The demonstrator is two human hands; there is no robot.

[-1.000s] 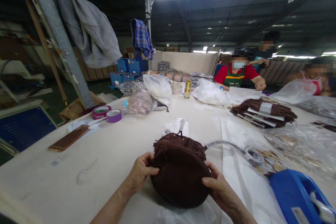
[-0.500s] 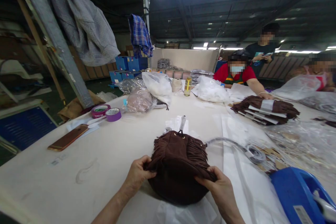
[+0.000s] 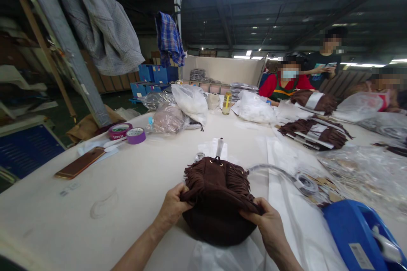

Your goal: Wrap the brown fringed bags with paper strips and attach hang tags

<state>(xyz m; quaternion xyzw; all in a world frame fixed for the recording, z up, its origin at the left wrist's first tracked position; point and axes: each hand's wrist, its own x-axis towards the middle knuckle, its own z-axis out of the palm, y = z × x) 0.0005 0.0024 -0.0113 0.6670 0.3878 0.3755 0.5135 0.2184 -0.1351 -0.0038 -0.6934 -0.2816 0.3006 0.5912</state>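
A dark brown fringed drawstring bag (image 3: 219,216) lies on the white table before me, its round base toward me. Pinched between thumb and fingers of my left hand (image 3: 175,204) is the left edge of the bag. My right hand (image 3: 267,220) grips the right edge in the same way. Metal eyelets and a cord wrapped in a pale sleeve (image 3: 219,148) show at the bag's far end. The strap (image 3: 273,168), in clear wrapping, runs off to the right. Under the bag's near side is a translucent plastic sheet (image 3: 222,256).
Purple tape rolls (image 3: 136,135) and a phone (image 3: 81,163) lie at left. A blue plastic jug (image 3: 359,233) stands at right front. Beyond are brown fringed bundles (image 3: 314,133), plastic bags (image 3: 190,103) and a yellow bottle (image 3: 227,103). A masked co-worker (image 3: 284,87) sits across the table.
The bag's base has tipped down, showing more of its fringed side; both hands keep hold. Across the table, another brown bundle now sits behind the first, near the co-worker.
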